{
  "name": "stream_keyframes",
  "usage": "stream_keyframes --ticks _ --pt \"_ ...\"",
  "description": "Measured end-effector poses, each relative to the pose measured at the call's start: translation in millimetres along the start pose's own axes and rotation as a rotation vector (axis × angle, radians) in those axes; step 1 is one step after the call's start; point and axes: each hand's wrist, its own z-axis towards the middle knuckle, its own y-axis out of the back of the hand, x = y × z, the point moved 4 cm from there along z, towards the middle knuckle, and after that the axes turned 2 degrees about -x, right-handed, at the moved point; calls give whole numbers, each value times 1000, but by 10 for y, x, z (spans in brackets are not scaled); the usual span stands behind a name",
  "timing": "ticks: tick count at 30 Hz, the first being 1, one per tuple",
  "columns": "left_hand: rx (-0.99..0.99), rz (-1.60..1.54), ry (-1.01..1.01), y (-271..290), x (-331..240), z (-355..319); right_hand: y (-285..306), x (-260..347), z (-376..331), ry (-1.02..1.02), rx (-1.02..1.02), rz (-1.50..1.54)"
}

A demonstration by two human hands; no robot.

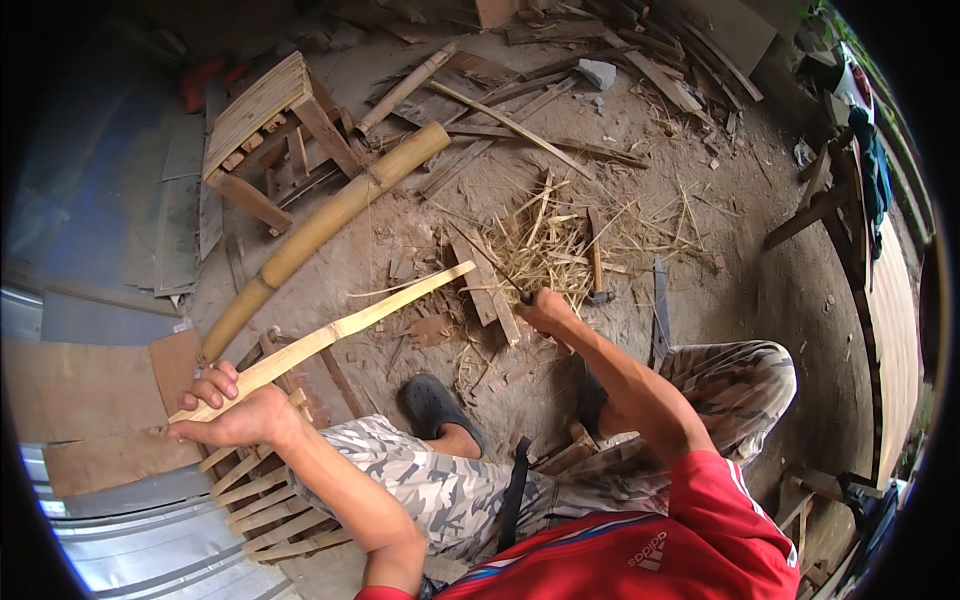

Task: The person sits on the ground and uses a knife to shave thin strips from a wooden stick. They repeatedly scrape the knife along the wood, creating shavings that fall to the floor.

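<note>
My left hand is closed around the near end of a long pale split bamboo strip. The strip slants up and to the right, its far end reaching over a short wooden block on the ground. A long, thin knife with a dark handle is in my right hand. Its narrow blade points away and to the left across the block, just right of the strip's end. Blade and strip look apart, though I cannot tell for certain. Shavings lie heaped just beyond my right hand, beside a wooden-handled hammer.
A thick bamboo pole lies diagonally at the left, next to a slatted wooden stool. Several cut bamboo slats are by my left thigh. Scrap boards are piled at the back. A wooden bench stands at the right.
</note>
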Motion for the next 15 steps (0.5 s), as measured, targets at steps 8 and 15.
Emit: stream_keyframes --ticks 8,15 --pt "-15 -57 24 -127 46 -146 1068 785 -794 275 9 -220" --pt "208 69 -52 -351 -78 -320 687 1027 -1844 378 32 54"
